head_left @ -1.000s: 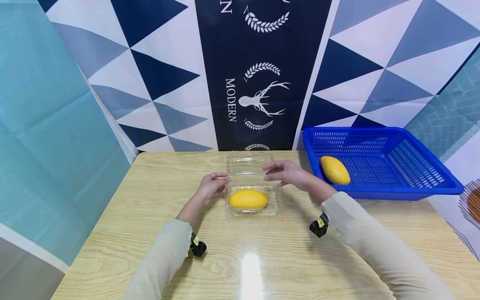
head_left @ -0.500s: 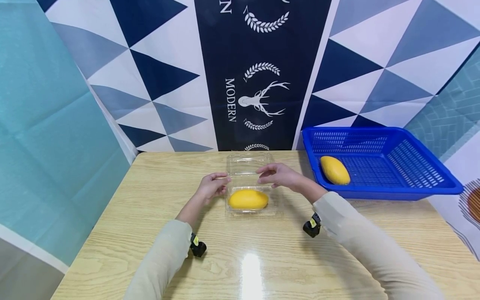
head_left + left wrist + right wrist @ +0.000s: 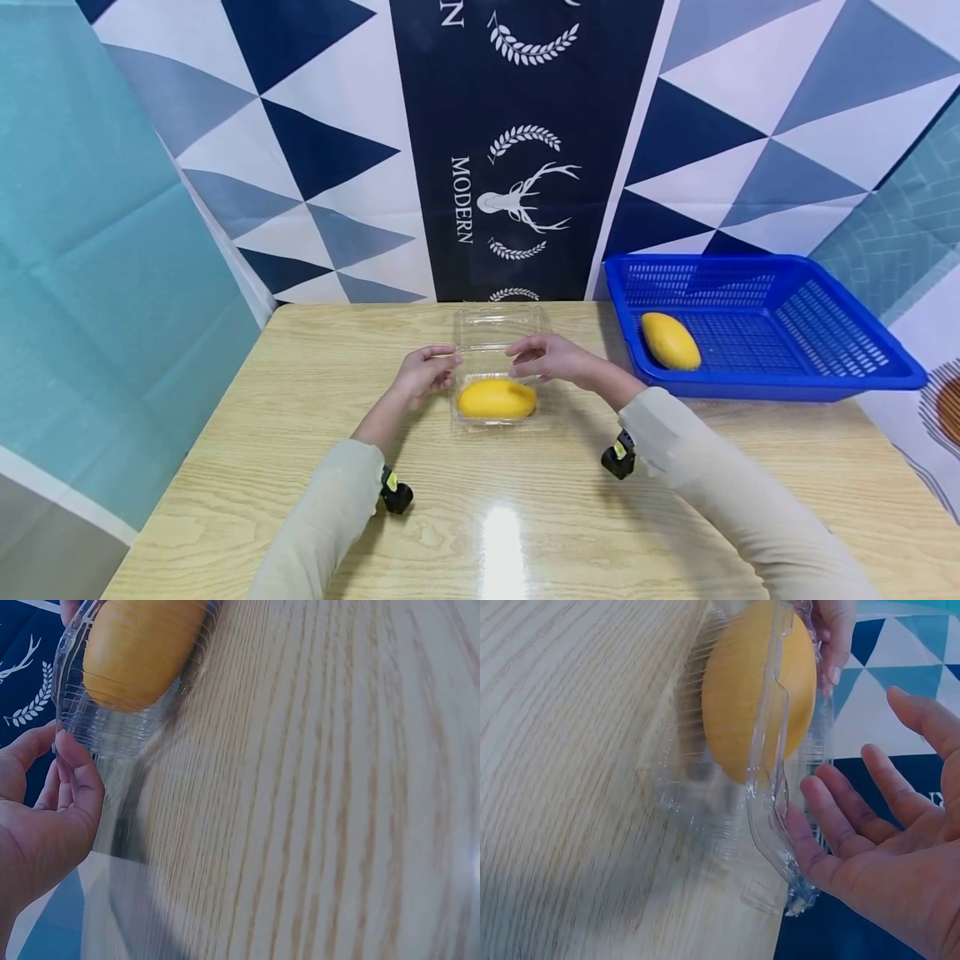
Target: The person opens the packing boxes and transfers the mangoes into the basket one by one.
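A yellow mango (image 3: 497, 399) lies in the base of a clear plastic clamshell box (image 3: 551, 408), whose lid (image 3: 491, 327) is tilted back behind it. My left hand (image 3: 426, 372) pinches the box's left rim between thumb and fingers, as the left wrist view shows plainly. From the right, my right hand (image 3: 551, 358) reaches over the box behind the mango. In the right wrist view the fingers of this hand (image 3: 900, 847) are spread and loosely bent beside the clear rim, the little finger against or very near it. Nothing is held in them.
At the back right stands a blue plastic basket (image 3: 750, 385) with another mango (image 3: 670, 341) in its left side. The wooden table (image 3: 300, 467) ends at a patterned cloth backdrop (image 3: 517, 100) behind the box.
My right hand has moved left and slightly toward me over the box, nearer to the mango. The left hand, the box and both mangoes have stayed where they were.
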Available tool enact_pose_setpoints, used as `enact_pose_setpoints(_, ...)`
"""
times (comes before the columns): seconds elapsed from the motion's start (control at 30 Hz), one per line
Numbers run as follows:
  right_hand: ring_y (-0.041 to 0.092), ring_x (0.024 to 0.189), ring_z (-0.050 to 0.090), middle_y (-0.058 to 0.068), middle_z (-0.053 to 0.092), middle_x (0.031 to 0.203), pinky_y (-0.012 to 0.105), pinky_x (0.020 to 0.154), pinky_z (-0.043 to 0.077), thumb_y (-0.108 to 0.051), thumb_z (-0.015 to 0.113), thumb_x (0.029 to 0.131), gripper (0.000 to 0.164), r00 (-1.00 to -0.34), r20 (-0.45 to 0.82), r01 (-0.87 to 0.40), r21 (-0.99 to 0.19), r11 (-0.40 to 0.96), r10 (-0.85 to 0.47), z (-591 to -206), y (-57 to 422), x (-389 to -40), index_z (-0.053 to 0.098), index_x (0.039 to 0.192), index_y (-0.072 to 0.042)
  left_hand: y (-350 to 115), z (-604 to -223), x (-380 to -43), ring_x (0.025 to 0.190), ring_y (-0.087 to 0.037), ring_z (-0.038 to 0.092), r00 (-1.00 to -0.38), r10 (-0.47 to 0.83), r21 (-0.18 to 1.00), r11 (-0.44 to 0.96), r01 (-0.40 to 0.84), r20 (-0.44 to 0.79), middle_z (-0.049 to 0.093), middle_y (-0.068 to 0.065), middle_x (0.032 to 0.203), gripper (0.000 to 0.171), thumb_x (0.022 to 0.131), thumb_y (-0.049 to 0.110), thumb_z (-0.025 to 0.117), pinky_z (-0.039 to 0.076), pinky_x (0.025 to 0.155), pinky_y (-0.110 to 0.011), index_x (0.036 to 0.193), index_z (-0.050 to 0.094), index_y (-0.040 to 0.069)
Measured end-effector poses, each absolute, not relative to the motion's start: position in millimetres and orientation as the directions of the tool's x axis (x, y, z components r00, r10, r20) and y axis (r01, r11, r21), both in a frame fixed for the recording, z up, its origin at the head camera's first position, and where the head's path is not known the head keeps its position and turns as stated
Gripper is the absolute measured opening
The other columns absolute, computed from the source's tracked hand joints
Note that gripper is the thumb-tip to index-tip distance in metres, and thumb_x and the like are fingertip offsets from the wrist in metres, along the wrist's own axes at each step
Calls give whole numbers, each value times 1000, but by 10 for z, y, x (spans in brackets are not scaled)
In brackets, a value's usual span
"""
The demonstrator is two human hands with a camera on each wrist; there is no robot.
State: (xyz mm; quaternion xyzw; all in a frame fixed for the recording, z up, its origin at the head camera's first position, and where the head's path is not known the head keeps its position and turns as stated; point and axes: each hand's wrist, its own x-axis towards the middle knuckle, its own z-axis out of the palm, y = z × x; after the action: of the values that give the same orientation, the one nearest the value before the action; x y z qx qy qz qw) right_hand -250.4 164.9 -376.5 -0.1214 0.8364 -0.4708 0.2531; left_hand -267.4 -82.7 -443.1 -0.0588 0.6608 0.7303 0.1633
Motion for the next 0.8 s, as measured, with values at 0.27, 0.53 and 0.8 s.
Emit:
enact_pose_setpoints(0.27,21,106,56,14,59,122,42,93,50,-23,68,85,54,-828,-309,18,-849,528,-467,-3835,1583,-2494,50,131,-2,-836,-4433,-2665,56,-9,53,-940,156,945,-74,-318,-304,62,-11,91,39,87,10,66,48,54,-17,123,55,2)
enact_pose_setpoints(0.53,26,112,54,18,56,126,31,84,51,-24,71,82,55,-820,-302,-44,-813,580,-486,-3879,1539,-2496,52,129,-4,-838,-4441,-2689,56,-8,54,-936,164,943,-74,-325,-310,60,-6,85,39,87,10,65,49,54,-17,124,55,3)
enact_pose_setpoints(0.8,29,118,51,19,54,128,41,100,46,-24,72,81,58,-809,-320,-55,-793,606,-493,-3920,1481,-2471,51,131,-4,-831,-4444,-2687,55,-7,54,-938,168,945,-73,-319,-304,63,-7,84,40,88,10,65,48,53,-17,125,54,1)
